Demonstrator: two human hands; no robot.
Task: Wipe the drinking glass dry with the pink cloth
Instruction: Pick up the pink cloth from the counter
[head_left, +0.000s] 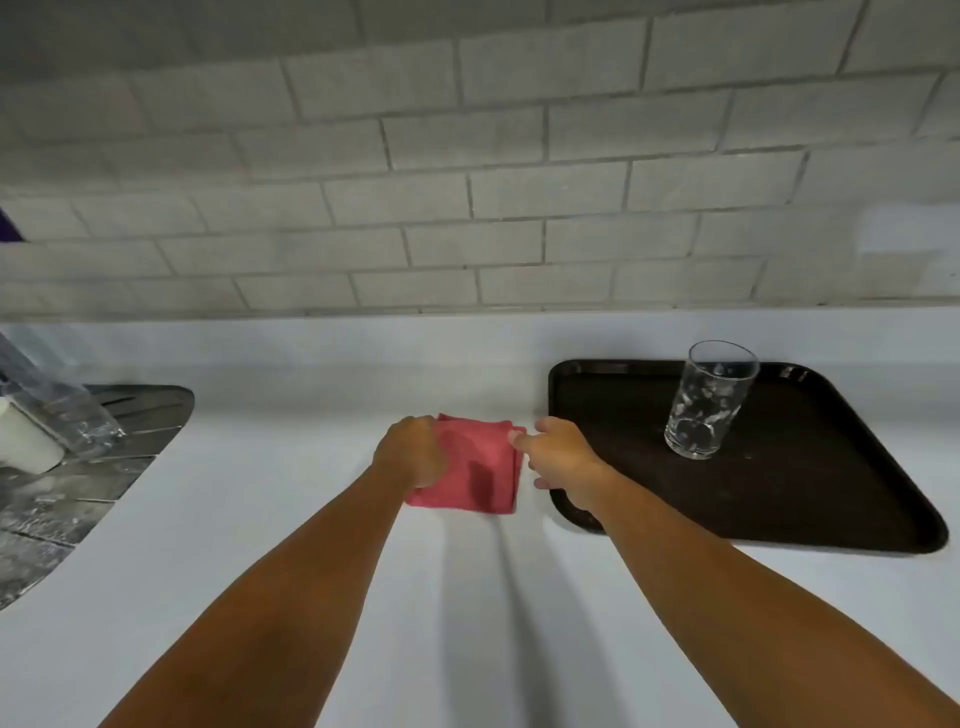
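Observation:
A folded pink cloth (475, 465) lies flat on the white counter in the middle of the view. My left hand (410, 452) rests on its left edge with fingers curled onto the fabric. My right hand (558, 457) pinches the cloth's upper right corner between thumb and fingers. A clear drinking glass (709, 400) stands upright on a dark brown tray (810, 483) to the right, apart from both hands.
A steel sink (78, 467) sits at the left with a clear container (57, 410) and a white object (23, 441) at its rim. A grey tiled wall (467, 182) backs the white counter (311, 374).

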